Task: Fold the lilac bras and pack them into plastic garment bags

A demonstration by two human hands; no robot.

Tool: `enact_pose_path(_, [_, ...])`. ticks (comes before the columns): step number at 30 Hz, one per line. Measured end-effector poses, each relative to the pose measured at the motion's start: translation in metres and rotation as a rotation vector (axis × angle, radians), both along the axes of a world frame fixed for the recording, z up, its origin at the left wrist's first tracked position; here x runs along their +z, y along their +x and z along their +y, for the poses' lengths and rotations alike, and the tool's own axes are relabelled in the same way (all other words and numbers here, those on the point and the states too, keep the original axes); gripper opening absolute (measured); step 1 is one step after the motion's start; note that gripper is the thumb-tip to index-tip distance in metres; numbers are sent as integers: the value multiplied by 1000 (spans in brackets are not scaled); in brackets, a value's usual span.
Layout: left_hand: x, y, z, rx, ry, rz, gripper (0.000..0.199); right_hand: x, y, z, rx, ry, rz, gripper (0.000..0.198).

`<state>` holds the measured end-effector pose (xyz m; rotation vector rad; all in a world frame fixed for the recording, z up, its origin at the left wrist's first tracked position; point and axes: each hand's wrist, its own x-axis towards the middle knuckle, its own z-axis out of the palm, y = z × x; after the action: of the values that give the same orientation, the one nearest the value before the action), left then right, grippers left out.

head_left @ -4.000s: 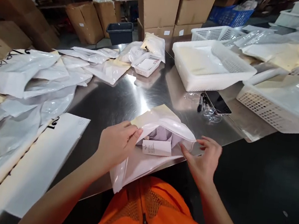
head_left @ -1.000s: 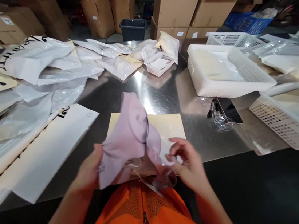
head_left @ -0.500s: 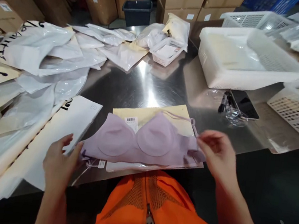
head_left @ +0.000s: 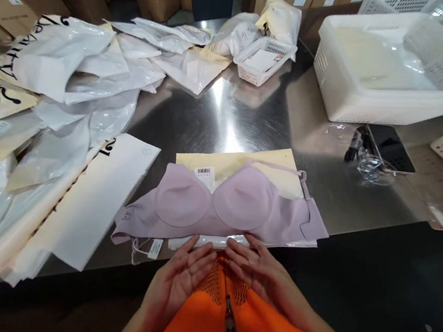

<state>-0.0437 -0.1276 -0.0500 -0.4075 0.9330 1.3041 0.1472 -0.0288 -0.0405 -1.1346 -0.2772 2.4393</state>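
A lilac bra (head_left: 184,199) lies spread out on a cream-and-white packet (head_left: 238,160) at the table's front edge. Its side wings are stretched to left and right, and a white tag (head_left: 155,248) hangs from the left one. A barcode label (head_left: 204,174) shows between the cups. My left hand (head_left: 180,275) is open, palm turned up, just below the bra near the packet's front edge. My right hand (head_left: 252,262) is open too, fingers extended along that edge beside the left. Neither hand holds anything.
White plastic packets (head_left: 112,190) are heaped on the left. At the right stand a large white basket (head_left: 376,105), a phone (head_left: 391,147) and a coiled clear cable (head_left: 372,167). A small basket (head_left: 253,75) sits at the back of the metal table (head_left: 252,121).
Both hands have left the ends of the bra and come together in front of my body. The right wing, bunched before, now lies flat and spread.
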Motion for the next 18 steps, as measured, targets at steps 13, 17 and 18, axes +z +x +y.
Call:
enact_pose_path(13, [12, -47, 8, 446, -166, 186, 30, 4, 14, 29, -342, -97, -51, 42])
enact_pose_path(17, [15, -73, 19, 520, -235, 241, 23, -3, 23, 58, -364, 45, -146, 33])
enact_pose_path(18, [16, -81, 21, 522, -272, 301, 18, -5, 26, 67, -382, 124, -192, 26])
